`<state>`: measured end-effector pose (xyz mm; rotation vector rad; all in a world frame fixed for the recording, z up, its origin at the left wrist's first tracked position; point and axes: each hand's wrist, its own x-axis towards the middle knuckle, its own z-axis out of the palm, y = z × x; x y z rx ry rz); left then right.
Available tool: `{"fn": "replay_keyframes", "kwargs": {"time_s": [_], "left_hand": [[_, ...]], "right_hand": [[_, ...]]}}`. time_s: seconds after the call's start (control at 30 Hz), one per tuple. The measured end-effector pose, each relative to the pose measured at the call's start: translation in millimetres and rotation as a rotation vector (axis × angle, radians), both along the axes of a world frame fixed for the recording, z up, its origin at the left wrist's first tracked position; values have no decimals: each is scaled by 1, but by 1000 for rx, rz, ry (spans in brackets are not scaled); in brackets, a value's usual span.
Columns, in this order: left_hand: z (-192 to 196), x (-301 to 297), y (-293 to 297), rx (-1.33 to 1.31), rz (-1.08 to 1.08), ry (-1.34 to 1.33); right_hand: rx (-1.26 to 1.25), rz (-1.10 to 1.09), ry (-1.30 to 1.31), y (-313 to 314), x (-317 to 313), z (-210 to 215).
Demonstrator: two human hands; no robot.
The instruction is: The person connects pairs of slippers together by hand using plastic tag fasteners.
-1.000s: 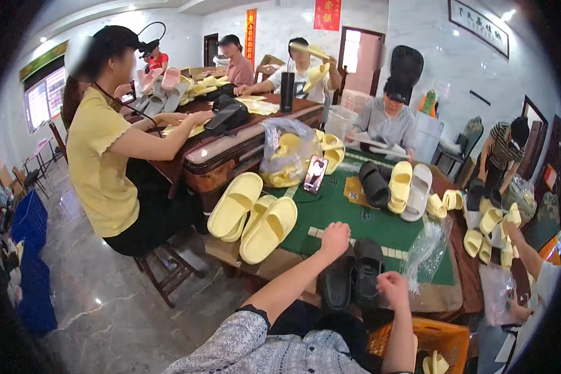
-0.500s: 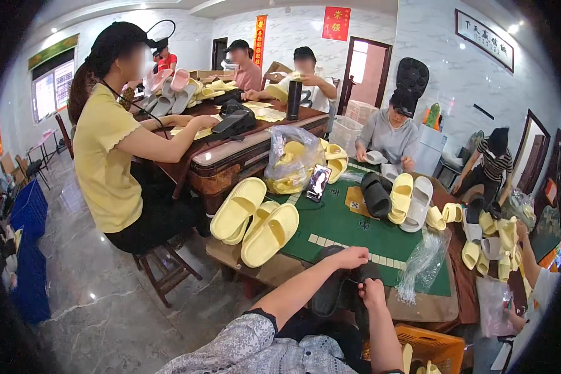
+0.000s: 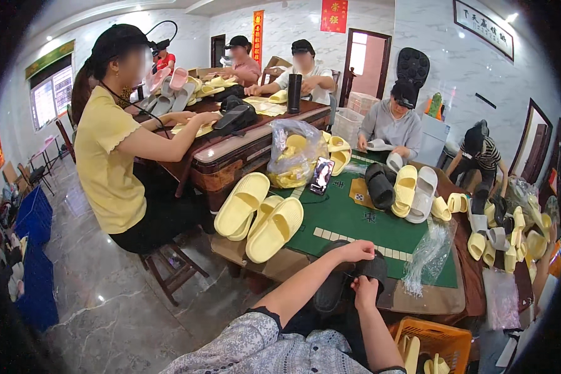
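Note:
Low in front of me, my left hand (image 3: 359, 250) reaches over a pair of black slippers, its fingertips pinched together above them. My right hand (image 3: 365, 290) is closed just below, close against the slippers; whatever is between the fingers of either hand is too small to make out. One black slipper (image 3: 329, 293) lies left of the hands, sole lengthwise toward me. The other black slipper (image 3: 374, 267) shows between and behind my hands, partly covered by them. A clear bag of thin white ties (image 3: 427, 262) lies right of my hands on the green mat (image 3: 336, 227).
Yellow slippers (image 3: 274, 230) stand at the mat's left edge, near a phone (image 3: 321, 176) and a plastic bag of slippers (image 3: 296, 153). Black, yellow and grey slippers (image 3: 422, 193) stand farther right. An orange crate (image 3: 439, 336) is at my lower right. Several people sit around.
My hands have drawn closer together, and the right-hand black slipper shows more behind them. Across the table, a person in white has lowered a yellow slipper to the tabletop.

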<state>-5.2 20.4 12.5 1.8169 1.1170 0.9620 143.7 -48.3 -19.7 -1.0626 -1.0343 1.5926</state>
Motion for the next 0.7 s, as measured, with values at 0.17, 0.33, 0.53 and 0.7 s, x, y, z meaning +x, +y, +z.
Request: {"fn": "replay_keyframes", "kwargs": {"time_s": [0.17, 0.33, 0.53, 0.7], "left_hand": [[-6, 3, 0, 76, 102, 10], [-10, -1, 4, 63, 241, -73], [-12, -4, -5, 62, 377, -433], [-39, 2, 7, 191, 450, -401]], "right_hand": [[-13, -5, 79, -6, 0, 0], [7, 26, 70, -9, 1, 1], [42, 248, -19, -16, 18, 23], [206, 461, -339, -7, 48, 47]]}}
